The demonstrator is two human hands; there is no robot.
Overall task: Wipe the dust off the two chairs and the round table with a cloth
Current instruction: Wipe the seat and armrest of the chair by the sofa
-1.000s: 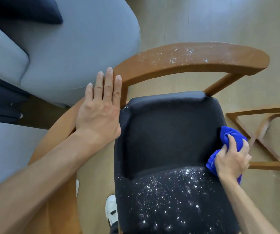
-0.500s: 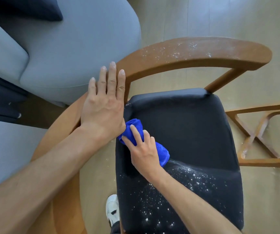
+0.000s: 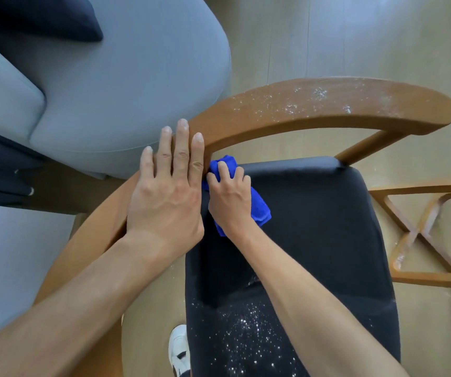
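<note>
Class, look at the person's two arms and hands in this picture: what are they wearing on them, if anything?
Nothing shows on either. The left hand and right hand are bare, without gloves, rings or a watch. Both forearms are uncovered to the frame's edge, so no sleeve appears. The fingers have short, unpainted nails.

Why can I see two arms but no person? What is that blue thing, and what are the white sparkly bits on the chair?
The camera sits on the person's head and looks down, so you see only their arms, like your own when you look down. The left hand lies flat on the chair's wooden armrest, steadying it. The right hand grips a blue cloth and presses it on the black seat, near its back corner. The white bits are dust: some lies on the front of the seat, and some on the armrest too. Beside the chair is a grey sofa. A white shoe peeks out below.
</note>
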